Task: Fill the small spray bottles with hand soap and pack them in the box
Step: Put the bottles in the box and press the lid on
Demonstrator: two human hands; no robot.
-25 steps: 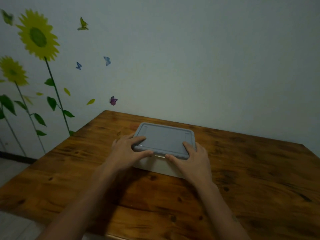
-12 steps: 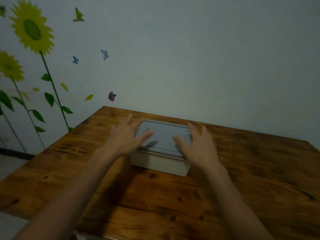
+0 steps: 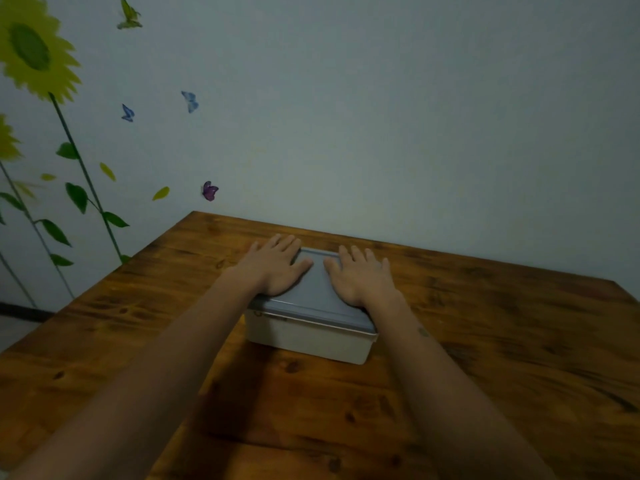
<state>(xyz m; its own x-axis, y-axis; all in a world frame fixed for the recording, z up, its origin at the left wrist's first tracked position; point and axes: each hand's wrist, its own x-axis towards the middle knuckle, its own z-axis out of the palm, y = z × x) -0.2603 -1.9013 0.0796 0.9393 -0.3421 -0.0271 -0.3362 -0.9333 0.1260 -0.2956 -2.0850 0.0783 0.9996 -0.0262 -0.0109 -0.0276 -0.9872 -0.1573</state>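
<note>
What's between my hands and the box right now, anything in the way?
Nothing visible. Both the left hand and right hand lie flat on the grey lid, which sits on the box and hides what is inside.

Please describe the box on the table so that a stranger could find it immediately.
Look at the wooden table against the pale wall. Near its far edge stands a white box with a grey lid, under the flat left hand and right hand. Nothing else stands on the table.

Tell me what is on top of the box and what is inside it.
A grey lid covers the white box, and the left hand and right hand lie flat on the lid. The closed lid hides the inside, so its contents cannot be seen.
</note>
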